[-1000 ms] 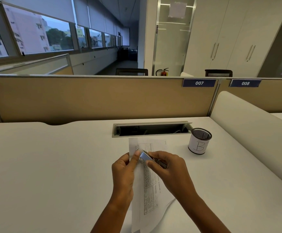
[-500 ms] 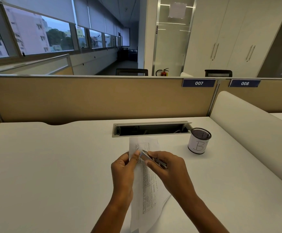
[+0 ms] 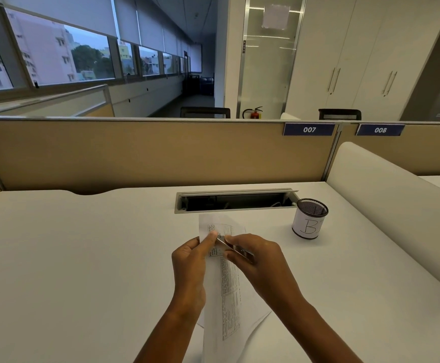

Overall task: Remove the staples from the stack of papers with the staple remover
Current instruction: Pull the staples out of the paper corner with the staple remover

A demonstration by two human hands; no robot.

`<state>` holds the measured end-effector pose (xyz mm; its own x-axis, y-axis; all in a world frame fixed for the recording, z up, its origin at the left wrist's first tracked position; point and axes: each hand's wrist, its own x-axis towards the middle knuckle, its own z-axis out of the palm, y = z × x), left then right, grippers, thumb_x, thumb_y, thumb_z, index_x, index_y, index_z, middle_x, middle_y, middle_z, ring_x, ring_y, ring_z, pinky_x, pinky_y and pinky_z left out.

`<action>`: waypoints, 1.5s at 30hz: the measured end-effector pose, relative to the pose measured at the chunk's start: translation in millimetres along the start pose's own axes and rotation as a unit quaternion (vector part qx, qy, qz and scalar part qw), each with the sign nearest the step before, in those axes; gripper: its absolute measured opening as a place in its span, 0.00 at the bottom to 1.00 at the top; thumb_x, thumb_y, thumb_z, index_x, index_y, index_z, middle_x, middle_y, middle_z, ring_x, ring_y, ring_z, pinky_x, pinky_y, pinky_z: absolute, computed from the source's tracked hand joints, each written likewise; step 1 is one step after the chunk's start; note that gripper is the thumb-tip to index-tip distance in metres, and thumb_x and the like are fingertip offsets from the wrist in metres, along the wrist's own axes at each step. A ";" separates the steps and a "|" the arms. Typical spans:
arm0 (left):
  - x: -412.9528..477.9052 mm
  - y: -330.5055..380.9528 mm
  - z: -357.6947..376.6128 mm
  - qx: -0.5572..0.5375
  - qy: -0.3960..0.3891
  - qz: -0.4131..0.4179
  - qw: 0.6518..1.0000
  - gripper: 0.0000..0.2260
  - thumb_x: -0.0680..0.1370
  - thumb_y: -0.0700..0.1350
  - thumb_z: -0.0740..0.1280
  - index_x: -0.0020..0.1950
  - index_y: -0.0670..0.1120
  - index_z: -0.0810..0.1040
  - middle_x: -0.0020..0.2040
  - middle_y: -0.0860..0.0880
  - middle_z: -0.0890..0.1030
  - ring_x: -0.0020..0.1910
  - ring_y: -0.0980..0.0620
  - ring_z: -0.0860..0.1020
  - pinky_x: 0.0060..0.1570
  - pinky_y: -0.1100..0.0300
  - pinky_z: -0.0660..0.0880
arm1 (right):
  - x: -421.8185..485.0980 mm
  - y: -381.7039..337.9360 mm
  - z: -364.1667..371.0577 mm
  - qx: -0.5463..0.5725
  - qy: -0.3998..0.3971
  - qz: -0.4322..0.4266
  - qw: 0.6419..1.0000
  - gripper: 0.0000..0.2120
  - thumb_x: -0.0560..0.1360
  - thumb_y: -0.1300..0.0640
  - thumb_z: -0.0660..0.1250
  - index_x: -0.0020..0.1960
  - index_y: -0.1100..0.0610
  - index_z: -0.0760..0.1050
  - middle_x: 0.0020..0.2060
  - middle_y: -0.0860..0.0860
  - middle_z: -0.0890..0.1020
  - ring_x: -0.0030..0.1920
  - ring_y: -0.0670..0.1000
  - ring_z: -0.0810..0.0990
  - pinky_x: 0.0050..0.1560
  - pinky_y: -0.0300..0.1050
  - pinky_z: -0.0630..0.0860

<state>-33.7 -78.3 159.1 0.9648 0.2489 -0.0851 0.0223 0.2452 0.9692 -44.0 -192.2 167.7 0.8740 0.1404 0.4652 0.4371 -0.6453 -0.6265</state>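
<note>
Left hand pinches the upper left edge of the stack of white printed papers, thumb pressed on top; the stack runs down between both wrists over the white desk. Right hand grips the slim silver metal staple remover between thumb and curled fingers, tip at the paper just beside the left thumb. Black mesh cup with white label marked B stands beyond the right hand, apart.

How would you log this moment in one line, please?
left hand: pinches papers | right hand: holds staple remover against papers
</note>
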 end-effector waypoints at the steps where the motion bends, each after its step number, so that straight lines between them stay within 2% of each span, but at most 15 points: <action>1: 0.9 0.6 -0.2 0.005 -0.004 -0.004 1.000 0.07 0.73 0.47 0.66 0.34 0.50 0.78 0.34 0.49 0.80 0.36 0.47 0.76 0.33 0.59 0.72 | 0.5 -0.1 -0.2 -0.003 -0.002 -0.003 1.000 0.15 0.73 0.56 0.66 0.59 0.56 0.76 0.54 0.52 0.82 0.50 0.44 0.77 0.43 0.18 0.66; 6: 5.9 5.7 -2.8 0.018 -0.030 -0.026 0.999 0.08 0.72 0.48 0.66 0.34 0.48 0.77 0.34 0.46 0.79 0.36 0.45 0.75 0.38 0.57 0.73 | 2.1 -1.0 -1.6 -0.016 -0.019 -0.027 0.999 0.15 0.74 0.57 0.65 0.60 0.57 0.75 0.55 0.53 0.81 0.53 0.48 0.78 0.44 0.20 0.66; 10: 8.3 9.5 -4.0 0.014 -0.047 -0.034 0.998 0.06 0.72 0.48 0.66 0.36 0.49 0.77 0.36 0.46 0.79 0.36 0.47 0.75 0.35 0.58 0.73 | 3.9 -1.4 -3.0 -0.037 -0.020 -0.071 0.997 0.15 0.74 0.58 0.65 0.60 0.58 0.75 0.55 0.53 0.82 0.53 0.50 0.80 0.44 0.18 0.64; 13: 9.3 10.8 -4.3 0.010 -0.055 -0.041 0.998 0.05 0.72 0.47 0.66 0.37 0.49 0.77 0.36 0.46 0.79 0.36 0.47 0.75 0.32 0.59 0.72 | 5.5 -2.8 -5.7 -0.072 -0.043 -0.107 0.991 0.14 0.73 0.60 0.66 0.58 0.60 0.76 0.50 0.56 0.83 0.49 0.53 0.82 0.44 0.18 0.63; 18: 10.0 9.9 -4.4 0.000 -0.064 -0.043 0.997 0.05 0.72 0.46 0.66 0.38 0.48 0.78 0.37 0.45 0.79 0.37 0.47 0.75 0.34 0.58 0.72 | 4.9 -2.9 -7.5 -0.129 -0.061 -0.147 0.979 0.13 0.67 0.63 0.70 0.51 0.62 0.79 0.42 0.57 0.85 0.39 0.54 0.84 0.45 0.23 0.64; 20: 9.6 9.0 -3.0 0.006 -0.065 -0.041 0.997 0.05 0.72 0.46 0.66 0.38 0.48 0.78 0.37 0.46 0.79 0.37 0.48 0.75 0.33 0.59 0.71 | 3.4 -1.9 -6.8 -0.140 -0.066 -0.164 0.974 0.13 0.66 0.63 0.71 0.51 0.62 0.80 0.41 0.57 0.86 0.39 0.54 0.84 0.43 0.29 0.71; 22: 10.1 7.1 -1.5 0.026 -0.063 -0.032 0.997 0.05 0.72 0.47 0.66 0.37 0.49 0.78 0.37 0.48 0.79 0.38 0.49 0.75 0.33 0.60 0.71 | 1.3 -0.1 -4.7 -0.164 -0.073 -0.180 0.967 0.13 0.66 0.62 0.71 0.51 0.61 0.79 0.41 0.57 0.85 0.39 0.55 0.83 0.41 0.40 0.78; 25: 13.5 4.9 -0.7 0.045 -0.072 -0.028 0.996 0.06 0.72 0.49 0.67 0.38 0.48 0.79 0.38 0.47 0.80 0.41 0.46 0.77 0.37 0.57 0.74 | 0.2 1.4 -3.2 -0.195 -0.064 -0.183 0.961 0.14 0.66 0.61 0.73 0.51 0.60 0.79 0.40 0.56 0.85 0.39 0.55 0.83 0.41 0.46 0.79; 31: 25.1 0.5 -8.1 -0.007 -0.095 -0.061 0.994 0.03 0.72 0.50 0.65 0.40 0.52 0.77 0.38 0.51 0.81 0.39 0.46 0.79 0.27 0.61 0.77 | -0.3 4.8 -0.3 -0.153 -0.045 -0.142 0.977 0.14 0.67 0.60 0.70 0.53 0.59 0.79 0.45 0.56 0.84 0.43 0.58 0.82 0.42 0.39 0.73; 35: 28.0 -1.8 -12.8 -0.076 -0.127 -0.115 0.982 0.02 0.71 0.45 0.66 0.41 0.49 0.78 0.33 0.51 0.85 0.34 0.47 0.83 0.29 0.57 0.80 | -4.1 9.0 2.5 -0.135 -0.028 -0.128 0.982 0.14 0.68 0.58 0.68 0.53 0.59 0.78 0.47 0.56 0.84 0.44 0.57 0.82 0.43 0.41 0.76; 37: 28.0 -4.2 -14.9 -0.080 -0.132 -0.123 0.980 0.02 0.71 0.44 0.67 0.41 0.47 0.79 0.33 0.49 0.85 0.32 0.48 0.83 0.31 0.55 0.80 | -5.6 12.2 3.9 -0.092 -0.020 -0.103 0.990 0.13 0.70 0.57 0.67 0.54 0.58 0.78 0.48 0.55 0.83 0.46 0.54 0.81 0.46 0.40 0.77; 39: 27.6 -6.8 -16.9 -0.076 -0.131 -0.131 0.980 0.04 0.71 0.43 0.67 0.43 0.45 0.79 0.35 0.45 0.85 0.33 0.45 0.83 0.32 0.53 0.81 | -4.6 15.8 2.3 -0.010 -0.001 -0.056 0.998 0.12 0.72 0.57 0.68 0.55 0.59 0.78 0.49 0.53 0.83 0.47 0.47 0.80 0.48 0.31 0.76; 41: 26.3 -8.4 -17.9 -0.070 -0.134 -0.135 0.979 0.07 0.70 0.43 0.68 0.45 0.43 0.79 0.39 0.42 0.85 0.35 0.43 0.82 0.33 0.52 0.81 | -4.1 17.4 0.1 0.052 0.021 -0.013 0.998 0.13 0.71 0.58 0.69 0.55 0.58 0.78 0.48 0.50 0.82 0.46 0.39 0.78 0.45 0.23 0.71; 45: 22.8 -11.7 -16.0 -0.052 -0.127 -0.115 0.984 0.07 0.70 0.45 0.68 0.45 0.43 0.80 0.42 0.42 0.84 0.36 0.43 0.82 0.32 0.53 0.80 | -3.6 17.4 -2.0 0.088 0.012 0.020 0.996 0.13 0.71 0.57 0.69 0.55 0.57 0.78 0.47 0.45 0.80 0.46 0.36 0.76 0.45 0.22 0.71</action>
<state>-16.1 -60.4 142.1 0.9721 -0.0630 -0.2258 0.2330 0.3649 0.9014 -39.9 -205.5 156.3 0.8871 0.0985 0.4509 0.4345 -0.5080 -0.7437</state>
